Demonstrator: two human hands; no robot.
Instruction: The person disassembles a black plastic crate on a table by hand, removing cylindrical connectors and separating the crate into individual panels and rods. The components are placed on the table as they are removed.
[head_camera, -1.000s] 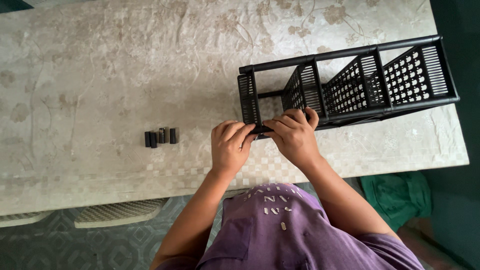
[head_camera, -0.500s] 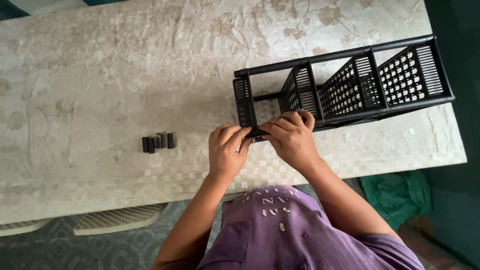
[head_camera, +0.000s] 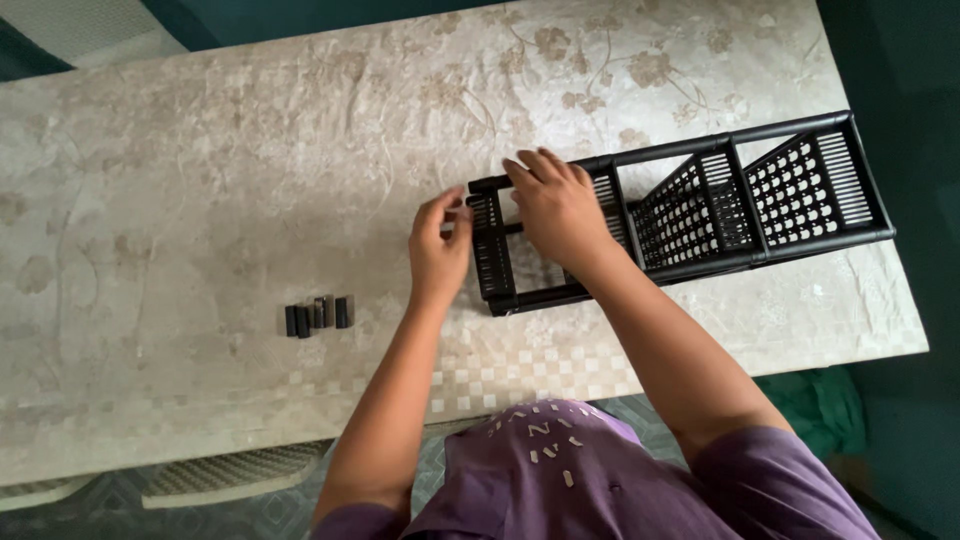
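While the black rack lies on its side right of centre, the right hand rests spread on its top rail and the left hand pinches its end; a shove could skid it on the surface, scattering the loose caps.

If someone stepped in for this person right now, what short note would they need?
Left hand: fingers pinched at the left end of the black rack, at its upper corner; whether it holds a small part cannot be told.
Right hand: lies flat over the rack's left end, pressing on its top rail.
Rack: on its side on the table, toward the right edge, shelves already fitted between the rails.
Four small black caps: loose in a row on the table, left of the hands, untouched.
Done: frame and shelves look joined.
Left: likely the caps, judging by where they lie.
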